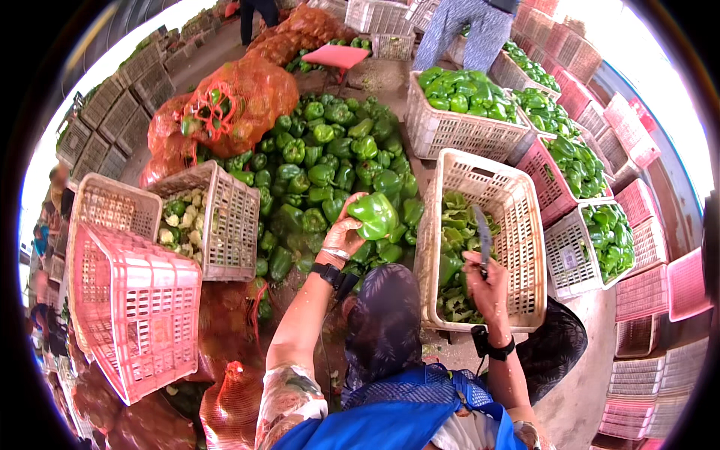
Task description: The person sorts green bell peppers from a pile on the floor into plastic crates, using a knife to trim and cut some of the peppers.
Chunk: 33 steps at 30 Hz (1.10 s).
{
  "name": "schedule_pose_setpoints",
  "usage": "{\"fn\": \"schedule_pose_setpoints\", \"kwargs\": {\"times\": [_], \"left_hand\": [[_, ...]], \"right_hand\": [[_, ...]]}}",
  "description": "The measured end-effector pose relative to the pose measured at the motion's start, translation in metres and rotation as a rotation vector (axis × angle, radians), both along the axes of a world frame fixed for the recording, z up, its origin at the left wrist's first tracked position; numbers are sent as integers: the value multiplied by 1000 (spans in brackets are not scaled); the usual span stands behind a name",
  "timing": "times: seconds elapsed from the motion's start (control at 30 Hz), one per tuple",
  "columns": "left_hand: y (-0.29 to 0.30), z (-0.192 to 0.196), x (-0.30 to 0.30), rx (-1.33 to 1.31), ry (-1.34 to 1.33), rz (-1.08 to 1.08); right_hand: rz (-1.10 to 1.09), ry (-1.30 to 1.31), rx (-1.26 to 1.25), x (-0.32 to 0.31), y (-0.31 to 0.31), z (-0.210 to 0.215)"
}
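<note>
My left hand is closed around a green bell pepper, held up over a broad heap of peppers on the floor. In my right hand is a knife, its blade pointing away from me. That hand is over the near part of a beige plastic crate by my right knee. Cut green pepper pieces lie in the bottom of this crate, partly hidden by my hand and the knife.
On the left stand a crate of pale trimmings and a tilted pink crate. Orange mesh sacks lie beyond. Crates full of peppers line the right, before stacked crates. Another person's legs stand at the back.
</note>
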State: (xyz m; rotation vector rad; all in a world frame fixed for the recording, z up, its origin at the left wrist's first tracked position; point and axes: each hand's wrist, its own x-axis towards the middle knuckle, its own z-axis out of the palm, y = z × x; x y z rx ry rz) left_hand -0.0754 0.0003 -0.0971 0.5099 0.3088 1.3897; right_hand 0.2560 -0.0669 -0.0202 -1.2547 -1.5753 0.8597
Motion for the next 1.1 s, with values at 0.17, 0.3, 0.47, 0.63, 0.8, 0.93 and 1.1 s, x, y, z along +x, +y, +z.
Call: {"fn": "schedule_pose_setpoints", "kwargs": {"times": [0.17,0.3,0.47,0.63,0.8,0.93,1.1], "left_hand": [[-5,93,39,221,282,147],[-26,153,84,410,778,397],[-45,186,126,691,1243,825],[-53,183,154,677,1319,904],[-56,175,173,672,1307,857],[-56,168,181,670,1335,820],[-50,162,185,651,1197,686]], "right_hand": [[153,-250,337,-35,-14,55],[147,-305,448,-34,-21,69],[50,-337,468,-20,-27,68],[-14,-381,454,-2,-22,50],[-4,-367,377,11,-16,38],[-63,-328,326,10,-19,42],[-135,-330,418,18,-7,20]]}}
